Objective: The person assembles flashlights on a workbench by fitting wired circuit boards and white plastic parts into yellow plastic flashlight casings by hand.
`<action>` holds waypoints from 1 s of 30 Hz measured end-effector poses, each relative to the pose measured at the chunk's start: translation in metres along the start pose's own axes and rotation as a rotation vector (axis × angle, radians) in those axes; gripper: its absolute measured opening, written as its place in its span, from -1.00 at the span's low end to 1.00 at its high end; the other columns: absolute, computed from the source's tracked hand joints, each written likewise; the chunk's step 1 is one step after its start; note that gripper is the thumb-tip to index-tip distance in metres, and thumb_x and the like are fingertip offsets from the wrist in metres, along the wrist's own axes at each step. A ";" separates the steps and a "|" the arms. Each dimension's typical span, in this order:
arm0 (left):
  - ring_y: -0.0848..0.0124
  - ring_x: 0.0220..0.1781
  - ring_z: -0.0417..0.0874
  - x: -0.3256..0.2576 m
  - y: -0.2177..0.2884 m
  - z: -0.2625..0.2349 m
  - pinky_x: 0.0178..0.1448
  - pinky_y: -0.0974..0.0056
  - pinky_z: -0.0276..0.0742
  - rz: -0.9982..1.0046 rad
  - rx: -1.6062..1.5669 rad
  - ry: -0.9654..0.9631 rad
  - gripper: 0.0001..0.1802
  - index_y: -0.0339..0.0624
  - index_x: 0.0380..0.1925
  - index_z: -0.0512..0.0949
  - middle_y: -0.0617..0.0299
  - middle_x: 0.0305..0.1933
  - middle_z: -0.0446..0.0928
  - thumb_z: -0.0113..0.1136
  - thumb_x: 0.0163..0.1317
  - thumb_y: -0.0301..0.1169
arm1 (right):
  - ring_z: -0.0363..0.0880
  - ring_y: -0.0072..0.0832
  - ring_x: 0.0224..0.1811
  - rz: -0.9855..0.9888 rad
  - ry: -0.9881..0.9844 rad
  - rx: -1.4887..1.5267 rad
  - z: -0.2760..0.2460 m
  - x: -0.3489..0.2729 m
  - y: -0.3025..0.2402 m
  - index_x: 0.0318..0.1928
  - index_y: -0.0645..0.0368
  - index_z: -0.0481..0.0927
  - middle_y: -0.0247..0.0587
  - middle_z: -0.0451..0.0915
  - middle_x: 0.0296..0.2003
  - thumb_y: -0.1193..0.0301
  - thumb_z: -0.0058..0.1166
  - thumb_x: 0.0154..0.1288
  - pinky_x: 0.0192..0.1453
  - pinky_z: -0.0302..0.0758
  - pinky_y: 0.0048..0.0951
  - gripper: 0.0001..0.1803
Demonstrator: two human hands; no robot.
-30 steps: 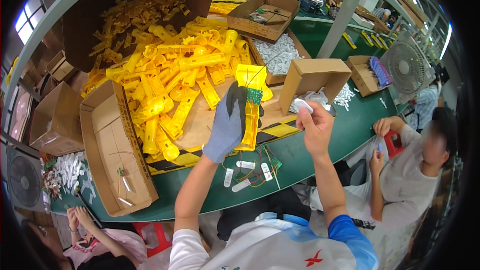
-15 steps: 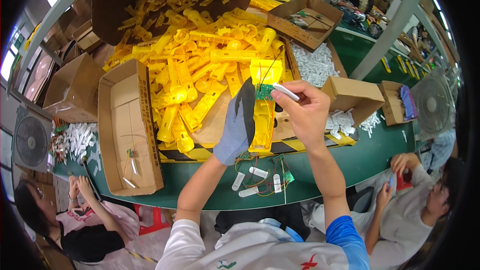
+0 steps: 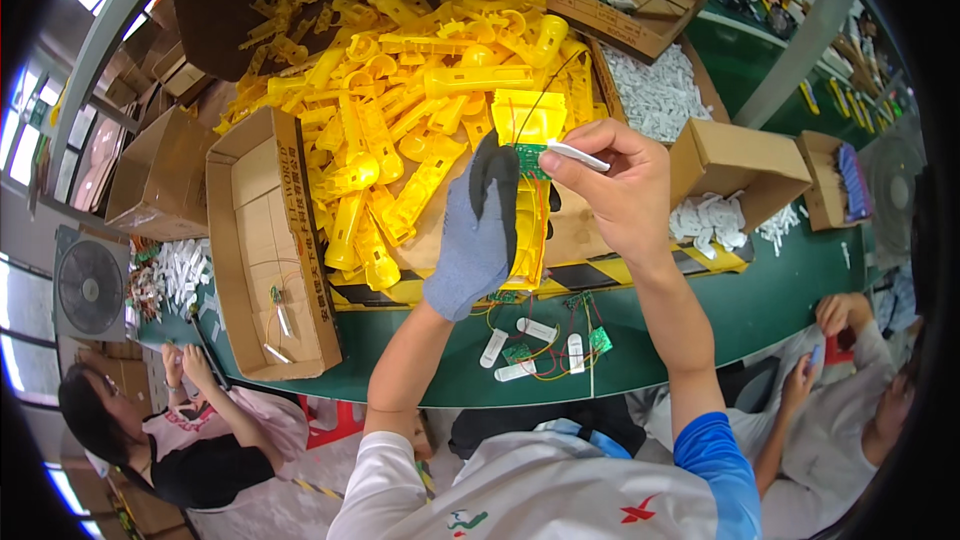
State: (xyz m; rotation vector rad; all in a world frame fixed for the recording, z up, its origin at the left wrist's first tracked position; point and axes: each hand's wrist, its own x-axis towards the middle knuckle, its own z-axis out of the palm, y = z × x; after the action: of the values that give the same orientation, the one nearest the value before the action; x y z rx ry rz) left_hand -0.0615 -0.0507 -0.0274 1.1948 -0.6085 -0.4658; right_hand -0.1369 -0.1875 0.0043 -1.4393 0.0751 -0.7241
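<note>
My left hand [image 3: 468, 230], in a grey glove with black palm and fingers, wraps round a long yellow plastic housing [image 3: 530, 116]. A green circuit board [image 3: 529, 159] with thin wires lies in the housing, partly covered by my gloved fingers. My bare right hand [image 3: 632, 190] pinches a small white plastic piece [image 3: 580, 156] between thumb and fingers, its tip close to the board's right edge; whether they touch I cannot tell. On the green table below my hands lie several white oblong parts [image 3: 538, 329] wired to green boards [image 3: 599, 341].
A big heap of yellow housings [image 3: 400, 90] fills the far middle. An open cardboard box [image 3: 255, 270] with wired parts stands left. White parts [image 3: 650, 90] and cardboard boxes [image 3: 735, 165] sit right. Seated people flank me, a person's hands [image 3: 190, 368] at the left table edge.
The whole view has shifted slightly, with the table contents lying a little to the right. Both hands keep nearly the same hold, the white piece still beside the board.
</note>
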 end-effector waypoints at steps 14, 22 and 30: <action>0.37 -0.30 0.61 0.000 0.018 -0.005 -0.24 0.33 0.56 0.102 0.297 -0.097 -0.67 -0.35 0.05 0.40 0.13 -0.21 0.57 -0.05 0.42 -0.34 | 0.60 -0.66 -0.29 0.022 -0.007 0.058 -0.003 -0.006 -0.009 -0.32 0.30 0.63 -0.26 0.65 -0.31 0.60 0.35 0.12 -0.16 0.55 -0.61 -0.86; 0.41 -0.20 0.51 -0.002 0.026 0.006 -0.13 0.28 0.46 0.087 0.356 0.044 -0.57 -0.43 0.21 0.32 0.01 -0.15 0.55 -0.10 0.42 -0.41 | 0.60 -0.65 -0.29 0.072 -0.023 0.096 -0.002 -0.008 -0.012 -0.32 0.31 0.62 -0.25 0.64 -0.32 0.57 0.34 0.13 -0.16 0.55 -0.60 -0.86; 0.22 -0.14 0.57 0.002 0.026 0.008 -0.04 0.19 0.47 0.256 0.610 0.079 -0.50 -0.50 0.25 0.26 -0.19 -0.13 0.55 -0.07 0.41 -0.39 | 0.53 -0.71 -0.37 0.162 -0.100 0.031 -0.014 0.000 -0.005 -0.36 0.25 0.60 -0.38 0.59 -0.41 0.44 0.37 0.16 -0.24 0.48 -0.63 -0.81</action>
State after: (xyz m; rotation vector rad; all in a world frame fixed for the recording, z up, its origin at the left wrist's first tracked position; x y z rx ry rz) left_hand -0.0645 -0.0494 0.0000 1.6732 -0.8552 -0.0041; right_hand -0.1455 -0.1994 0.0063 -1.4192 0.1014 -0.5183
